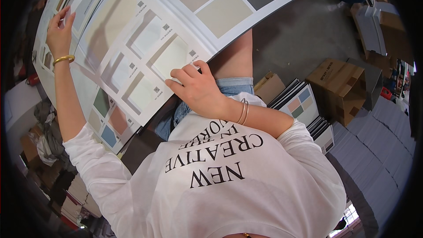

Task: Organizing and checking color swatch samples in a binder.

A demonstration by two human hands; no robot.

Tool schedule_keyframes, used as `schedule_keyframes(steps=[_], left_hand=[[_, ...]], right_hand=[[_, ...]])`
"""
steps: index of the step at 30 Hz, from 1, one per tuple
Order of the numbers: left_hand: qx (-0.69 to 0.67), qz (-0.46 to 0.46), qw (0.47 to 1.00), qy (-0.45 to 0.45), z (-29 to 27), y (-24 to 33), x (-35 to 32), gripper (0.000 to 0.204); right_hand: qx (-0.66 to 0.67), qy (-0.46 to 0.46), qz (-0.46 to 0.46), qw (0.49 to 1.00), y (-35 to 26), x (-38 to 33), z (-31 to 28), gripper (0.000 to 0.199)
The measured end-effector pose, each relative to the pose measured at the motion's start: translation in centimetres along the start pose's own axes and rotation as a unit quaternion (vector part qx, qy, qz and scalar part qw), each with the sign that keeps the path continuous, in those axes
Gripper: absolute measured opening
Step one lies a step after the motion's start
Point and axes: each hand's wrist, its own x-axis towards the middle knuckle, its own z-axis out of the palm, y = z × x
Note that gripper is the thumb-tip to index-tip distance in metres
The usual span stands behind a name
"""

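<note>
White shirt (242, 194) nearest; ahead, the open sample book (154, 35) slants, its spine beside the loosely spread right hand (196, 88); left hand (60, 31) at a leftward page, grip unclear.

A white lettered shirt (229, 189) tops blue denim shorts (231, 85).

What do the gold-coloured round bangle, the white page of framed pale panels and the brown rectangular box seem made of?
Gold-coloured bangle: probably polished metal, by its bright shine.
White page: likely stiff card, fairly matte, as it lies flat with straight edges.
Brown box: apparently cardboard, dull, with square folded edges.
</note>
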Motion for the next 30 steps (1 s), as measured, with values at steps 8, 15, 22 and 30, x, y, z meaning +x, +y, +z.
schedule_keyframes(steps=[8,15,22,30], left_hand=[[0.018,-0.002,1.0,-0.023,0.5,-0.8,0.2,0.03],[0.023,0.006,0.999,-0.03,1.4,-2.5,0.5,0.031],[0.016,-0.002,0.999,-0.033,1.5,-2.3,0.3,0.031],[0.015,0.005,0.999,-0.037,1.5,-1.7,0.3,0.032]], right_hand=[[-0.006,-0.009,-0.011,1.0,0.1,0.0,-0.1,0.033],[0.002,-0.008,-0.016,1.0,-0.3,0.3,0.1,0.032],[-0.016,-0.012,-0.008,1.0,-0.3,0.1,0.1,0.033],[-0.017,-0.015,0.0,1.0,-0.4,0.0,-0.1,0.036]])
